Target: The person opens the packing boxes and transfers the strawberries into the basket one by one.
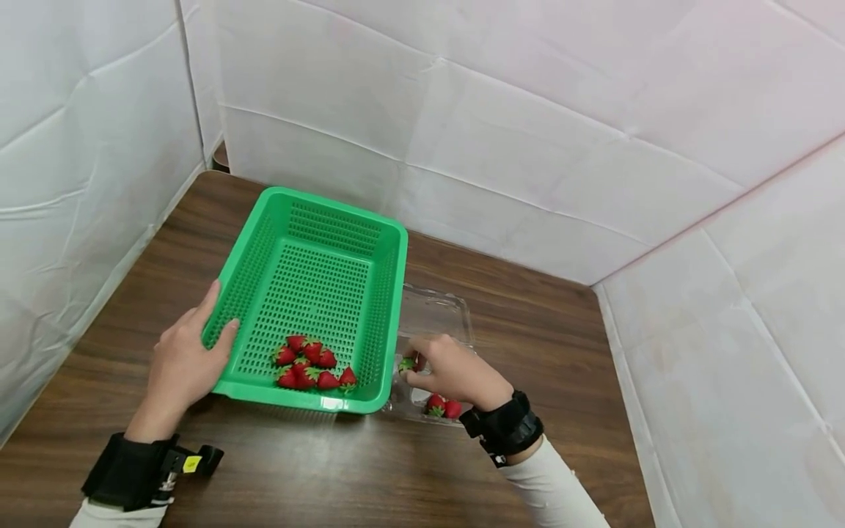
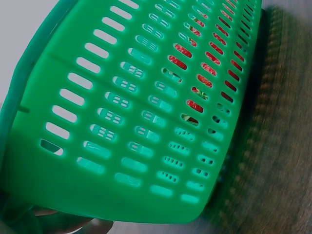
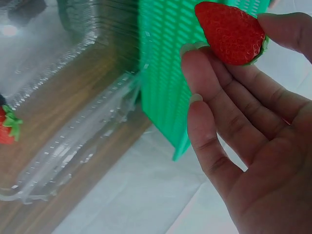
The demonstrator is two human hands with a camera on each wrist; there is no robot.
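Green basket (image 1: 317, 271) is sitting on the brown table (image 1: 541, 345), light stiff perforated plastic, best gripped at the rim; left hand (image 1: 185, 363) is clasping its left wall, thumb curled over the edge. Beside it, clear clamshell tray (image 1: 439, 315), thin and flimsy. Right hand (image 1: 449, 370) is pinching one strawberry (image 3: 229, 31) at fingertips, other fingers loosely open; berry looks soft, bruisable, red with green cap.

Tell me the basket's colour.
The basket is bright green with slotted walls, shown best in the left wrist view.
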